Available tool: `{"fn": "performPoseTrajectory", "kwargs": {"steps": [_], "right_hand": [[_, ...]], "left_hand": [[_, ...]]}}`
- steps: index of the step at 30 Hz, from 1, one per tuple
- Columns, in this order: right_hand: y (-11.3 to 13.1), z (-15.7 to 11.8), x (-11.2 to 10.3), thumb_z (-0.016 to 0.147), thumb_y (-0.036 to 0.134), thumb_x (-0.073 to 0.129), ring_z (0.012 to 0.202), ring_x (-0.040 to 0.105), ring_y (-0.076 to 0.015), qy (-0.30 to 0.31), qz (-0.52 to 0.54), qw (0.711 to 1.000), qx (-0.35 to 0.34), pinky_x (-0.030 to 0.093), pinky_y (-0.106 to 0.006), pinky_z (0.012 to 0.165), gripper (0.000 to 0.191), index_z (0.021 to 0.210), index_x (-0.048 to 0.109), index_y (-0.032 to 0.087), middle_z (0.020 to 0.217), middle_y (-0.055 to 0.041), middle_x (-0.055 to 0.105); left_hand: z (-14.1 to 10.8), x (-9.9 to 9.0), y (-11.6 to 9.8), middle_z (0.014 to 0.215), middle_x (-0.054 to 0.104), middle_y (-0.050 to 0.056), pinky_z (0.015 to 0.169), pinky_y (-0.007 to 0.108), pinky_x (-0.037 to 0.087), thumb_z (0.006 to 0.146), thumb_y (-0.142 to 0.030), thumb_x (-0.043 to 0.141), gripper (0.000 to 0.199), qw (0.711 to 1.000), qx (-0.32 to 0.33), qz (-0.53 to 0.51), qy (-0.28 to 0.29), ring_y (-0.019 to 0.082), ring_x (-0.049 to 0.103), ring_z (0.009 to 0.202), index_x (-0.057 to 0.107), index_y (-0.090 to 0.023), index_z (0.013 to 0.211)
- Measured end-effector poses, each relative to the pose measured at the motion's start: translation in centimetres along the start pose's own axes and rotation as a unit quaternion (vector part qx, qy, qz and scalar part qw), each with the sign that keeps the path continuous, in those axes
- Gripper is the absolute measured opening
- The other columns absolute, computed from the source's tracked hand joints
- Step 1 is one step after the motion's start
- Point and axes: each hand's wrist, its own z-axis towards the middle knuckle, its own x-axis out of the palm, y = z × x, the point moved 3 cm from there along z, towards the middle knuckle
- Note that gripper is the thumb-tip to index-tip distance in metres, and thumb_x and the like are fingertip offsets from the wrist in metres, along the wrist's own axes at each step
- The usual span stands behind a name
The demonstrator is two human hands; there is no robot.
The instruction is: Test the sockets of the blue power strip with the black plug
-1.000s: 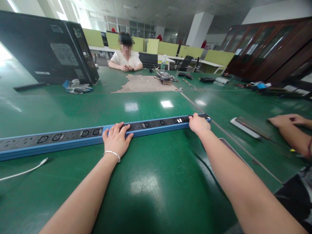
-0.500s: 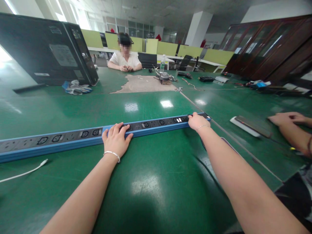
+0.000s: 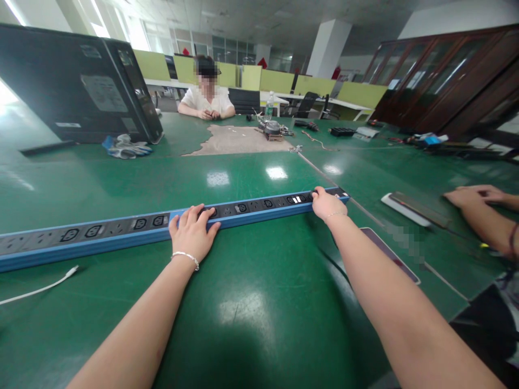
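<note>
A long blue power strip (image 3: 251, 217) with a black face of several sockets lies across the green table. My left hand (image 3: 193, 229) rests on it near the middle, fingers spread over the top and front edge. Close to the strip's right end, my right hand (image 3: 326, 204) is closed around a black plug (image 3: 314, 193), mostly hidden by the fingers, at the socket face. A black cable (image 3: 334, 265) runs down from below that hand and passes under my right forearm. Two small white labels (image 3: 297, 199) sit on the strip just left of my right hand.
A white cable end (image 3: 71, 272) lies front left. A black computer case (image 3: 81, 86) and gloves (image 3: 126, 146) stand behind. At right are a tablet-like device (image 3: 391, 254), a white bar-shaped object (image 3: 405, 209) and another person's hands (image 3: 474, 195). Someone sits opposite (image 3: 206, 100).
My right forearm has shifted slightly left and down, so more of the tablet-like device shows beside it. Both hands keep their places on the strip.
</note>
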Motion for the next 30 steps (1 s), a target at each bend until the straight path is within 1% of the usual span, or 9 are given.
{"fn": "performPoseTrajectory", "kwargs": {"steps": [6,13,18,26,30], "right_hand": [[-0.2,0.9,-0.4,0.094,0.039,0.024,0.103,0.059,-0.0282,0.017,-0.003,1.000,-0.018,0.044,-0.043,0.086,0.045,0.129,0.046,0.025,0.114,-0.0150,0.062],[-0.2,1.7,-0.6,0.092,0.039,0.025,0.101,0.060,-0.0279,0.035,-0.005,0.999,-0.026,0.045,-0.041,0.084,0.047,0.129,0.048,0.022,0.114,-0.0156,0.063],[-0.3,2.2,-0.6,0.091,0.039,0.028,0.103,0.060,-0.0280,0.042,-0.014,0.998,-0.041,0.044,-0.041,0.087,0.045,0.125,0.051,0.020,0.116,-0.0158,0.062],[-0.4,2.5,-0.4,0.091,0.039,0.029,0.105,0.059,-0.0283,0.033,-0.003,0.999,-0.036,0.043,-0.041,0.089,0.045,0.123,0.053,0.019,0.117,-0.0168,0.062],[-0.5,2.7,-0.4,0.090,0.039,0.030,0.105,0.059,-0.0281,0.039,-0.008,0.998,-0.039,0.043,-0.041,0.088,0.046,0.123,0.053,0.018,0.117,-0.0170,0.062]], "left_hand": [[0.0,0.0,0.0,0.136,0.050,0.006,0.105,0.050,0.022,0.087,-0.046,0.041,0.041,1.000,0.003,0.002,-0.001,0.028,0.042,0.125,0.055,-0.029,0.122],[0.0,0.0,0.0,0.136,0.050,0.005,0.106,0.049,0.020,0.087,-0.047,0.041,0.042,1.000,0.001,0.004,-0.002,0.028,0.042,0.126,0.055,-0.030,0.123],[0.0,0.0,0.0,0.136,0.050,0.006,0.106,0.050,0.020,0.087,-0.047,0.041,0.042,1.000,0.000,0.003,0.004,0.028,0.042,0.126,0.055,-0.029,0.123],[0.0,0.0,0.0,0.136,0.050,0.005,0.106,0.050,0.020,0.087,-0.047,0.041,0.042,1.000,-0.003,0.005,0.006,0.027,0.042,0.126,0.054,-0.030,0.123],[0.0,0.0,0.0,0.136,0.050,0.005,0.106,0.050,0.021,0.087,-0.047,0.040,0.042,1.000,-0.002,0.006,0.005,0.027,0.042,0.125,0.054,-0.030,0.123]]}}
